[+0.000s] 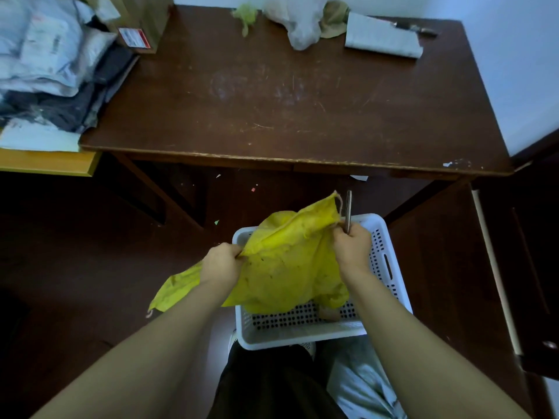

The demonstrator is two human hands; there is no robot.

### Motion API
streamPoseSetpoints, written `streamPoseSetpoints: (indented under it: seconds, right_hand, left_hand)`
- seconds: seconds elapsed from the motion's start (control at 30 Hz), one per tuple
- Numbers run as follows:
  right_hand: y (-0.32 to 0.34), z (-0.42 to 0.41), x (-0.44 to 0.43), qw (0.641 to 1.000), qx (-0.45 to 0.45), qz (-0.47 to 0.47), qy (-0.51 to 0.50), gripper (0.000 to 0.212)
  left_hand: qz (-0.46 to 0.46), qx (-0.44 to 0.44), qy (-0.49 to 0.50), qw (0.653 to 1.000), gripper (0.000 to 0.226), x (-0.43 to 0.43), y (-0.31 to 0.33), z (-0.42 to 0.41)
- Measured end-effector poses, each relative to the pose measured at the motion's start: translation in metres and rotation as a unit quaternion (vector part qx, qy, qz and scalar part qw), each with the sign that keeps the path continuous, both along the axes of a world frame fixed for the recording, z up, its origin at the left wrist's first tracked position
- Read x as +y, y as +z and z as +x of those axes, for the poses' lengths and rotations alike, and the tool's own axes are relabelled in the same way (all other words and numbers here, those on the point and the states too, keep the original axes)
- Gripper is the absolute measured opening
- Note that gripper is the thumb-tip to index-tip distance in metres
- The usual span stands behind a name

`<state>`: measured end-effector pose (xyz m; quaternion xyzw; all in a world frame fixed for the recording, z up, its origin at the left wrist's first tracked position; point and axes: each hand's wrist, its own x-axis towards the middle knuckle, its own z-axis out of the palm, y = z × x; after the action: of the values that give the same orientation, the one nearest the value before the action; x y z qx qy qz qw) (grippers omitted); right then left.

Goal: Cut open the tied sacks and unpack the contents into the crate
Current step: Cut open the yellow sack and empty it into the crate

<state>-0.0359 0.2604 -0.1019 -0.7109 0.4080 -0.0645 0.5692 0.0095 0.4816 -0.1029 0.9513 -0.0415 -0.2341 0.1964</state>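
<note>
A yellow cloth sack (pixel 284 261) hangs over a white perforated crate (pixel 302 331) on the floor below the table's front edge. My left hand (pixel 222 263) grips the sack's left edge. My right hand (pixel 352 247) pinches the sack's upper right part and also holds a thin metal blade (pixel 348 210) that points up. A brownish item (pixel 328 313) lies in the crate under the sack; the sack hides most of the crate's inside.
A dark wooden table (pixel 287 95) stands ahead, with a white plastic bag (pixel 299 22), a grey folded sack (pixel 381 37) and a knife (pixel 417 29) at its back. Piled grey parcels (pixel 51 65) lie at left. A dark cabinet (pixel 520 252) stands at right.
</note>
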Motion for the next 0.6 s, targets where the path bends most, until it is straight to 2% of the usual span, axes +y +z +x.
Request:
streamPoseSetpoints:
  seconds: [0.07,0.3,0.5,0.6]
  right_hand:
    - [0.004,0.002,-0.001,1.000,-0.014,-0.006,-0.011,0.034]
    - [0.017,0.005,0.006,0.999,-0.037,0.023,-0.026,0.021]
    - [0.028,0.002,0.020,0.996,-0.079,0.035,-0.007,0.023]
    - [0.033,0.000,0.025,0.995,-0.080,0.048,-0.023,0.016]
  left_hand:
    - [-0.029,-0.007,0.029,0.999,0.021,0.001,0.005,0.001]
    - [-0.095,-0.030,0.106,0.989,0.010,0.006,0.011,0.005]
    - [-0.136,-0.053,0.170,0.975,0.013,0.017,0.017,0.011]
    - [-0.136,-0.055,0.196,0.970,0.016,0.023,0.021,0.014]
